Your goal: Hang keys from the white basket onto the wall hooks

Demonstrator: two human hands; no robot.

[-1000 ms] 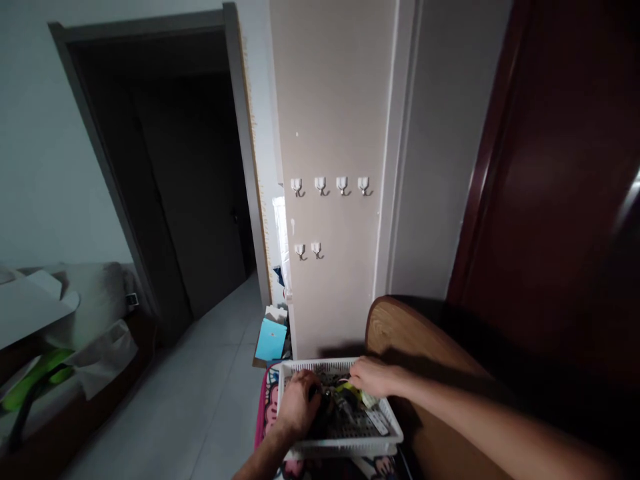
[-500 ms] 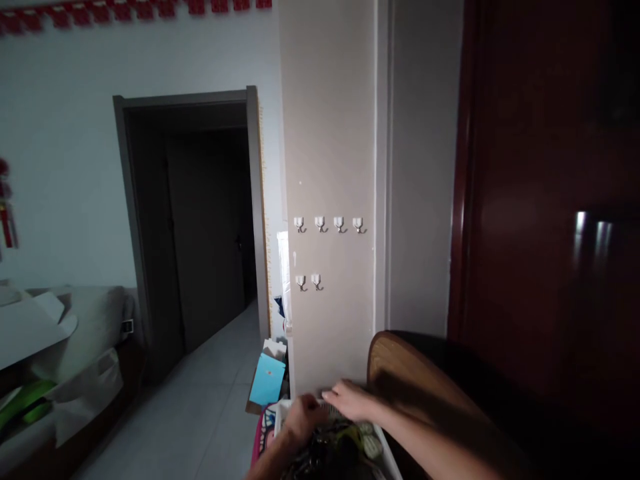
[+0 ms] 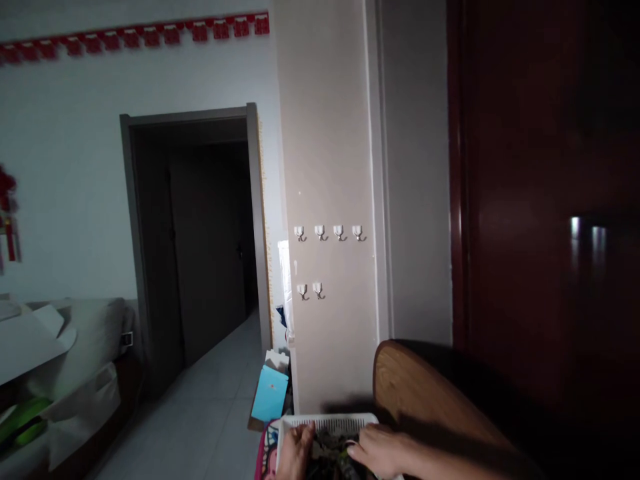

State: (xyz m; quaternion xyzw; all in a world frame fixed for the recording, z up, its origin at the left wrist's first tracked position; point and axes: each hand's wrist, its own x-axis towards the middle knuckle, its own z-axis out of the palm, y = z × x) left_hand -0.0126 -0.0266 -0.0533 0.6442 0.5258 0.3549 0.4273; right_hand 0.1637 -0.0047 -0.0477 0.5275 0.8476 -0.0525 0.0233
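Observation:
A white plastic basket point(image 3: 345, 419) with a slotted rim stands at the bottom of the view, filled with dark items point(image 3: 327, 460) too dim to name. My left hand point(image 3: 297, 452) is inside its left side, fingers curled and pressed together; whatever they may hold is hidden. Over the right side of the basket, my right hand point(image 3: 374, 451) has bent fingers close to a yellow-green bit among the dark items. I cannot make out what is in its grip. Several white adhesive hooks point(image 3: 320, 232) with metal prongs are fixed to the wall above, in two rows, with nothing hanging on them.
A brown wooden board point(image 3: 425, 387) leans at the right of the basket. A light-blue box point(image 3: 270, 393) and a pink patterned item point(image 3: 270, 448) are at its left. Further off are a dark doorway point(image 3: 205, 253), a sofa point(image 3: 95, 327) and a dark red door point(image 3: 530, 280).
My hands have moved apart and lower into the basket, uncovering its far rim. The right hand went from the far edge to the right side. The view has tilted slightly up.

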